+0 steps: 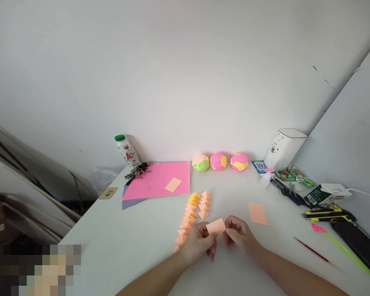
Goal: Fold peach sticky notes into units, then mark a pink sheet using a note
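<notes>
Between my two hands is a small peach piece of paper (216, 226), held up above the white table. My left hand (200, 242) pinches its left side, thumb in front. The fingers of my right hand (239, 232) close on its right edge. Just beyond my left hand, a row of folded peach and orange paper pieces (188, 220) runs away across the table, partly hidden by that hand. A shorter row of folded peach pieces (204, 204) stands beside it. To the right of my right hand lies a flat peach paper sheet (258, 214).
Three many-sided paper balls (218, 162) stand by the wall. A pink sheet (160, 181) carries another peach paper (173, 185) and keys (138, 172), near a white bottle (128, 151). At right are a white router-like box (285, 150), utility knives (329, 214) and a thin brush (314, 250).
</notes>
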A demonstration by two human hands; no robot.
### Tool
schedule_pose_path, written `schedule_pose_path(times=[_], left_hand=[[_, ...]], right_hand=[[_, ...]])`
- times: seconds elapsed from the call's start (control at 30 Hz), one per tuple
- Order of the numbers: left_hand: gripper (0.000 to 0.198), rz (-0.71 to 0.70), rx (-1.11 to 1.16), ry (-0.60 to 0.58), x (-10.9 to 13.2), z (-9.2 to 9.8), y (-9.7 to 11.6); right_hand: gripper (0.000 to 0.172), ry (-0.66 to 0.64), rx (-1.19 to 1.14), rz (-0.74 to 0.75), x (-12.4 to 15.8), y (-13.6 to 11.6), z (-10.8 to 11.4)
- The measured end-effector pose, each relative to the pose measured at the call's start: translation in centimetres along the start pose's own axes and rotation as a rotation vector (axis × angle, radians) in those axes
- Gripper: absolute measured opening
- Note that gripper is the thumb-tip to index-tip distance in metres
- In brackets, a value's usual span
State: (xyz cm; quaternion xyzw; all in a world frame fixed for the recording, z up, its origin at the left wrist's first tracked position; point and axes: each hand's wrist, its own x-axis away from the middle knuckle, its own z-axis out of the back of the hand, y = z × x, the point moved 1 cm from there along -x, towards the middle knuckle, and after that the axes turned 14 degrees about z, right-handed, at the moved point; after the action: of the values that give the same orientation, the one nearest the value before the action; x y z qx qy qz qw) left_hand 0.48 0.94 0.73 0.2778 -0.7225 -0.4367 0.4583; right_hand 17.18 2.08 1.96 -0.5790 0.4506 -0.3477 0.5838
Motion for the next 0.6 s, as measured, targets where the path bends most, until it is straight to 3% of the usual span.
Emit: schedule_pose_path(times=[0.13,0.33,0.6], left_hand=[[0.017,-0.009,0.020,0.006,0.00,-0.01,0.07],[0.011,-0.001,0.003,-0.027,-0.05,-0.01,-0.18],[0.016,-0.010,0.016,-0.043,-0.15,-0.02,0.03]], right_hand=[[0.013,0.010,-0.030,0.011,0.02,-0.14,-0.02],[0.021,-0.151,0.127,0.047,0.07,0.16,-0.35],[0.029,-0.150,0.091,0.063,-0.03,0.44,-0.18]])
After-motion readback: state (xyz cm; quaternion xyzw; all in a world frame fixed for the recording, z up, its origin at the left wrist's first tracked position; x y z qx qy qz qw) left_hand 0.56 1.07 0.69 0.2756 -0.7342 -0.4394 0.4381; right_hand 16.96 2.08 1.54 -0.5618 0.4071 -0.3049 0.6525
